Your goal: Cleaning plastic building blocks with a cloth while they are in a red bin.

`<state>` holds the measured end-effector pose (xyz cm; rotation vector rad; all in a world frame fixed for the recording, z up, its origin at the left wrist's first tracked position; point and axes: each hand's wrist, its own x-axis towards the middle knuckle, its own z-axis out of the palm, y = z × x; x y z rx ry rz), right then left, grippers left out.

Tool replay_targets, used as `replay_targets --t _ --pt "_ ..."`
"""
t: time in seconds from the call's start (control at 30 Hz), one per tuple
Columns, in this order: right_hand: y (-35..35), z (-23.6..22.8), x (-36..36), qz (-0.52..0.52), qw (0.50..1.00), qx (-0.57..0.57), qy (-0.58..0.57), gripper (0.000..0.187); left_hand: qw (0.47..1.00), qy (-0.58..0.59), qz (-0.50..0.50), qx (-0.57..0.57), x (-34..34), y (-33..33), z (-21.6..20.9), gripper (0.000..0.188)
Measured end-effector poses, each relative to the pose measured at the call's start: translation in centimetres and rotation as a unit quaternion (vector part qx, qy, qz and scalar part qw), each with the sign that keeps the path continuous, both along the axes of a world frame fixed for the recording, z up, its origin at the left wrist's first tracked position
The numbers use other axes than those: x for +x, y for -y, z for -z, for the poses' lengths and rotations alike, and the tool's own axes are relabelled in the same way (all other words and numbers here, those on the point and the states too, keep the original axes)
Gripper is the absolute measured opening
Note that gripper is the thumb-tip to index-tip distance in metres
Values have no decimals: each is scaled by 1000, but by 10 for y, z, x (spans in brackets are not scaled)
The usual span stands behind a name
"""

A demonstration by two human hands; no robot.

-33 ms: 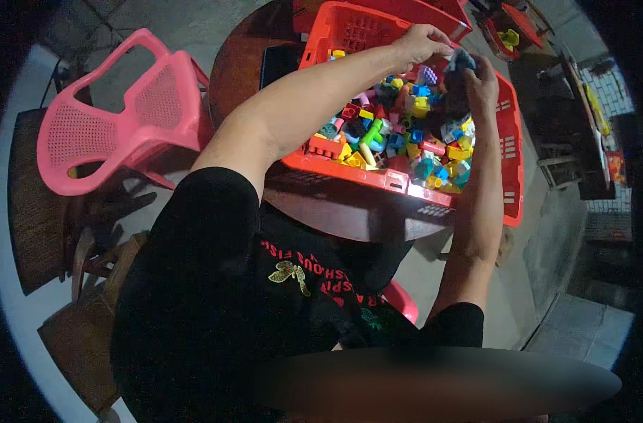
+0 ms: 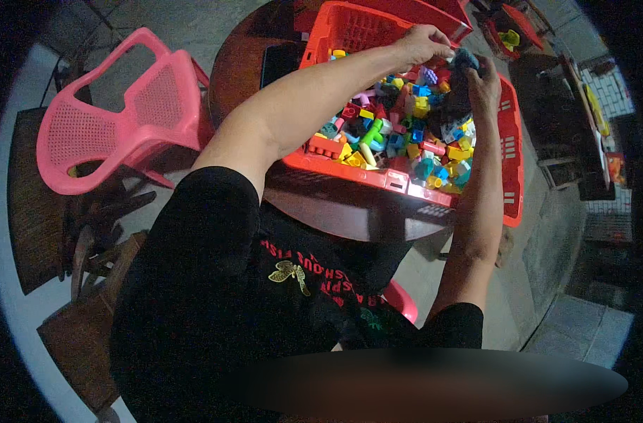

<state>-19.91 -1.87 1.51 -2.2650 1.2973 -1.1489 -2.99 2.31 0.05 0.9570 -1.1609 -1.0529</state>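
Note:
Over the far right part of a red plastic crate (image 2: 335, 168), my two hands are close together. My right hand (image 2: 485, 83) is closed around a small grey-blue, cloth-like bundle (image 2: 465, 59). Just left of it, my left hand (image 2: 423, 46) has thumb and fingers pinched together, their tips near the bundle; whether something small is between them I cannot make out. Beneath both hands lie many colourful toy building blocks (image 2: 420, 106) in the crate: yellow, blue, red, white and green pieces. My right hand's shadow darkens the blocks below it.
The crate stands on a round brown table (image 2: 233, 53). A dark flat object (image 2: 277, 65) lies left of the crate, and another red container (image 2: 434, 13) stands behind it. A pink plastic chair (image 2: 117, 123) is at the left; wooden furniture (image 2: 568, 141) is at the right.
The grey-blue bundle has shifted slightly away from my left fingertips, and the light on it is dimmer. Both arms stay almost where they were.

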Motion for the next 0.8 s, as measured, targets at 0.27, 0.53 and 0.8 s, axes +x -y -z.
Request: replay_targets --t 0.27,0.53,0.8 --pt "-8 -1 0 -244 966 63 57 34 894 428 -105 -81 -14 -5 6 47" --pt "-17 -4 12 -182 978 98 24 31 998 -37 -32 43 1 15 9 16" --pt "-16 -6 4 -86 995 29 47 27 1000 2 1 -29 -5 -2 -11 20"
